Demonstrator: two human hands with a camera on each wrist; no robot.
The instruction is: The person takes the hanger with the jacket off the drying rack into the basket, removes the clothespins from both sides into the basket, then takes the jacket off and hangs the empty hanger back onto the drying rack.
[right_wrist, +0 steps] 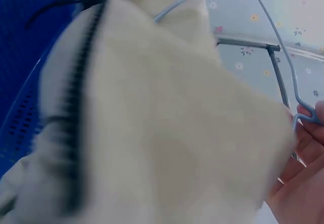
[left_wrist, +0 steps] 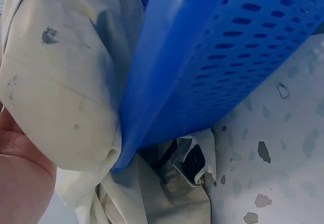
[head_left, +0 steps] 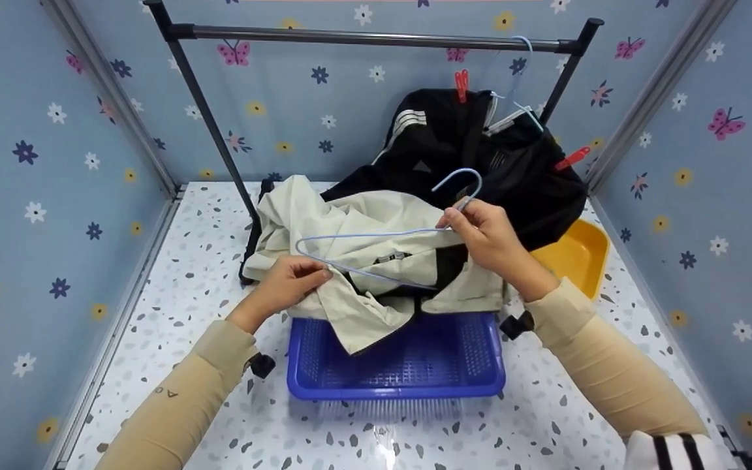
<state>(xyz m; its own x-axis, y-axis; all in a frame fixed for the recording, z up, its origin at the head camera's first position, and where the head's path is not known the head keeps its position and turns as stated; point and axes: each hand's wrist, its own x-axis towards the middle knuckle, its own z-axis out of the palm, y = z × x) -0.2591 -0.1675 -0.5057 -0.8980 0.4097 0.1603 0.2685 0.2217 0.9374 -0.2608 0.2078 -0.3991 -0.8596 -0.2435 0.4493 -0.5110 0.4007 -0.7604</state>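
A cream jacket (head_left: 376, 205) with a dark zip lies heaped over the blue basket (head_left: 395, 393). My right hand (head_left: 488, 240) pinches a light-blue wire hanger (head_left: 376, 234) at the neck below its hook, as the right wrist view also shows. The hanger lies across the jacket, its lower bar passing toward the dark lining of the neck opening. At the jacket's edge, my left hand (head_left: 290, 282) pinches the fabric close to the hanger's left corner. Cream cloth (left_wrist: 61, 82) covers most of the left fingers in the left wrist view.
Behind stands a black clothes rack (head_left: 363, 38). A black jacket (head_left: 441, 140) with white stripes hangs from its right end on a blue hanger, with red clothespins (head_left: 461, 86) on it. A yellow basin (head_left: 581, 258) sits at the right. Flower-patterned panels enclose the speckled surface.
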